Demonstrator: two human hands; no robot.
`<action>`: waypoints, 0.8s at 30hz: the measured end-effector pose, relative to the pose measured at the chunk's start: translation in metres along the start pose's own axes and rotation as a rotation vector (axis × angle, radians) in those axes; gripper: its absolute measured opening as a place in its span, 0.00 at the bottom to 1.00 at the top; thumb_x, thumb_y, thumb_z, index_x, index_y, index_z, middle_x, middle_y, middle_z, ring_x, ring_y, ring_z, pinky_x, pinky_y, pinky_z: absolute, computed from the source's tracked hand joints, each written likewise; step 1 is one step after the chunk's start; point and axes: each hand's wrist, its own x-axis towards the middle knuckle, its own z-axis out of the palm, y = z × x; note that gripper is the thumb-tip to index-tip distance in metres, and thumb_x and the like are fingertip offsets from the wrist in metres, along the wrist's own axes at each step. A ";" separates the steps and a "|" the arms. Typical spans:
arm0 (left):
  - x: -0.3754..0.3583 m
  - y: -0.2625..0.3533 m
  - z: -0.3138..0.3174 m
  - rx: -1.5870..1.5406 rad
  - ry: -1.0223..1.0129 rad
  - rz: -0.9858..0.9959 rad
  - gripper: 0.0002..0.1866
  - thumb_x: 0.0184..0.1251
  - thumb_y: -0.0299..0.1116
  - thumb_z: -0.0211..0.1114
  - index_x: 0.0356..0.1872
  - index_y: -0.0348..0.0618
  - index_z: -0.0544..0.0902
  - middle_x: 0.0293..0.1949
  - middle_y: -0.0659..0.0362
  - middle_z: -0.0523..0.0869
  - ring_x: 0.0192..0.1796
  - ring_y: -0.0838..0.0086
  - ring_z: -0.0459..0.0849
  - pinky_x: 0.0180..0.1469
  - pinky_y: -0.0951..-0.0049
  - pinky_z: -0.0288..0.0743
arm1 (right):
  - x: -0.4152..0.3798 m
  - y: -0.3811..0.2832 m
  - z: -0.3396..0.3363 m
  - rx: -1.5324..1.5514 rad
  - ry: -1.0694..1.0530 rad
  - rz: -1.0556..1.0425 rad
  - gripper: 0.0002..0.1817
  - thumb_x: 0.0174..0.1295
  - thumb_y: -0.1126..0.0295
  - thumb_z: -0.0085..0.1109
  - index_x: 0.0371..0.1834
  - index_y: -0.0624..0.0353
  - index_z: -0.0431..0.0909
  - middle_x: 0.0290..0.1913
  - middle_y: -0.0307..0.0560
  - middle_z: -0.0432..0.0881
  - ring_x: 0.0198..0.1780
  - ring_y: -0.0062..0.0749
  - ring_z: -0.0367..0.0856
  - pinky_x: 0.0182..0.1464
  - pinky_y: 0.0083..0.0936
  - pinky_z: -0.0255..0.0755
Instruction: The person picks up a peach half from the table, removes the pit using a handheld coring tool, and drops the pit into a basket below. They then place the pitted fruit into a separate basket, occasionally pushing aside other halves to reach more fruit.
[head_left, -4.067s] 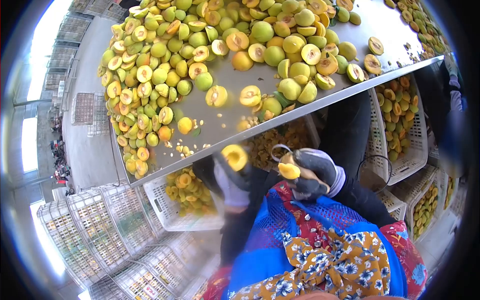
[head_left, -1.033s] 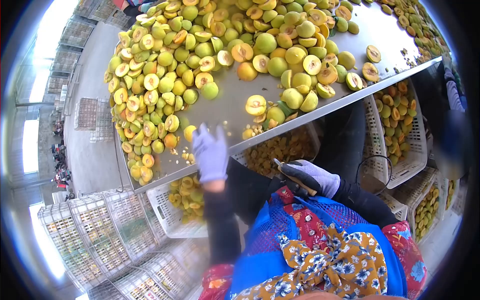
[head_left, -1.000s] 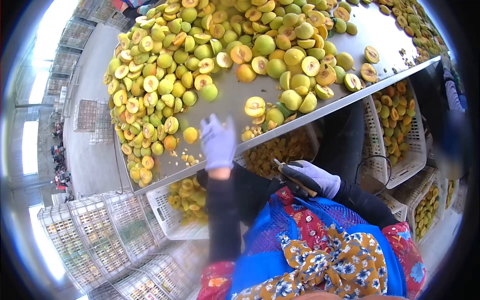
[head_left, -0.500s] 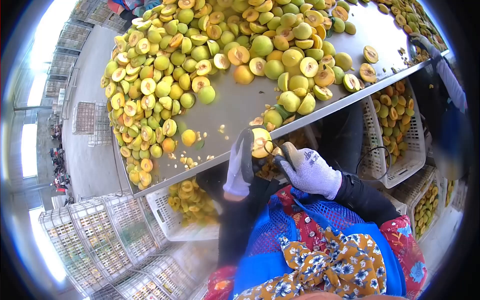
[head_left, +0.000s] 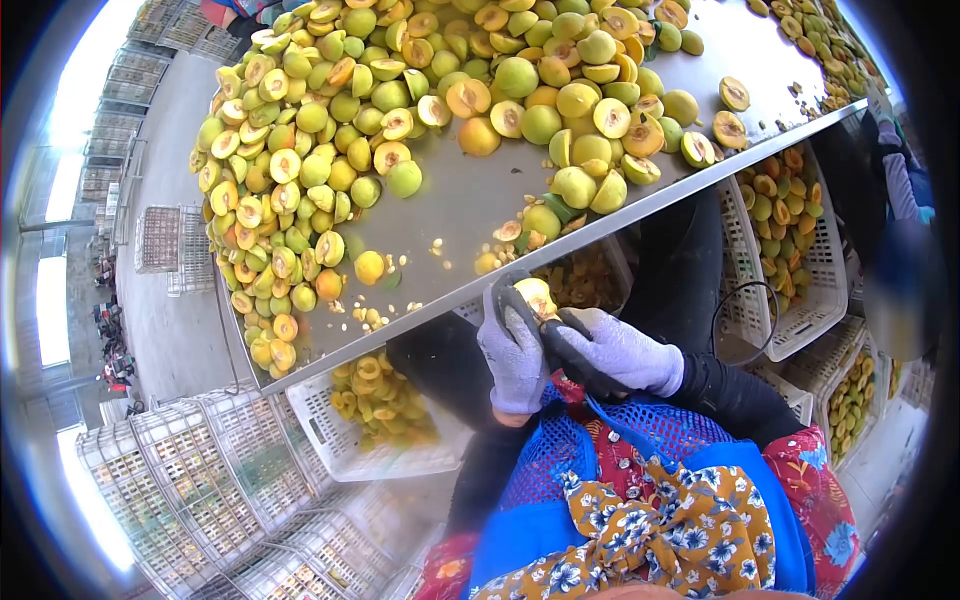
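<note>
My left hand (head_left: pixel 513 345), in a lilac glove with dark palm, is wrapped round a pale yellow cut fruit half (head_left: pixel 537 298) just in front of the table's edge. Against the fruit's right side is my right hand (head_left: pixel 620 352), gloved alike, with its fingers closed; what it grips is too small and hidden to make out. Above my hands, the metal table (head_left: pixel 420 240) bears a big heap of green and yellow fruit (head_left: pixel 330 150), many pieces halved with brown centres. Loose pale kernels (head_left: pixel 437 247) are scattered near its front edge.
Under the table are a white crate (head_left: pixel 325 425) of fruit halves at the left and another crate (head_left: pixel 810 320) at the right. Stacked crates (head_left: pixel 200 480) stand at the lower left. A co-worker's gloved arm (head_left: pixel 900 185) shows at the far right.
Both hands have drawn a little down from the table edge. My left hand has closed further round the fruit, which is now more covered. The dark loop near my right hand is no longer visible.
</note>
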 end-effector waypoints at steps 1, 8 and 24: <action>-0.001 -0.002 0.000 -0.048 -0.024 0.016 0.18 0.82 0.39 0.48 0.50 0.34 0.79 0.41 0.49 0.87 0.43 0.65 0.86 0.49 0.66 0.78 | -0.001 -0.015 -0.010 0.283 -0.102 0.227 0.21 0.75 0.52 0.51 0.40 0.63 0.74 0.23 0.48 0.78 0.20 0.32 0.78 0.22 0.28 0.70; 0.004 -0.027 0.001 -0.476 -0.297 -0.052 0.23 0.83 0.47 0.46 0.53 0.34 0.77 0.42 0.52 0.87 0.45 0.70 0.84 0.52 0.70 0.77 | -0.009 0.019 -0.007 1.874 -0.558 0.680 0.22 0.76 0.49 0.46 0.39 0.59 0.73 0.17 0.35 0.67 0.09 0.14 0.63 0.10 0.11 0.57; -0.016 -0.057 -0.060 0.597 -0.053 0.318 0.38 0.58 0.32 0.70 0.68 0.28 0.65 0.46 0.45 0.82 0.45 0.49 0.83 0.51 0.53 0.76 | 0.000 0.010 -0.022 1.229 -0.423 0.409 0.23 0.75 0.51 0.50 0.45 0.65 0.76 0.20 0.36 0.72 0.17 0.16 0.69 0.18 0.16 0.63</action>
